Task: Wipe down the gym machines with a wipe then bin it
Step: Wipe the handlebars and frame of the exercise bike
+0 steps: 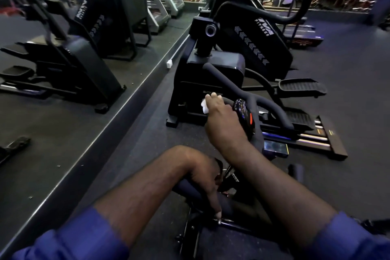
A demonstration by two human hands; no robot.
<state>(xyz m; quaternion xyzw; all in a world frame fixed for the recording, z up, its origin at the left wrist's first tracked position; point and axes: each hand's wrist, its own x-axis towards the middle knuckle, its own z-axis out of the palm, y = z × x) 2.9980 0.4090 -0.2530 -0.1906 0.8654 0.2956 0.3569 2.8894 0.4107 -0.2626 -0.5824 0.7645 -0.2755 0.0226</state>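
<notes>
Wiping's underway: the right hand [219, 116] has its grip closed on the white wipe [204, 108], pressed to the handlebar [224, 81] just left of the console [242, 112]. The left hand [203, 175] curls over a padded bar [185, 191] below the console. Next it probably needs a slide along the handlebar; binning comes later.

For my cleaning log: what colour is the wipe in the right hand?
White; the wipe held in the right hand shows best in the head view.

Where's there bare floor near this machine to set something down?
Free: the floor strip between the grey ledge and the machine base; also the open floor right of the pedal. Crowded: around the handlebars, where the right hand holds the wipe.
</notes>
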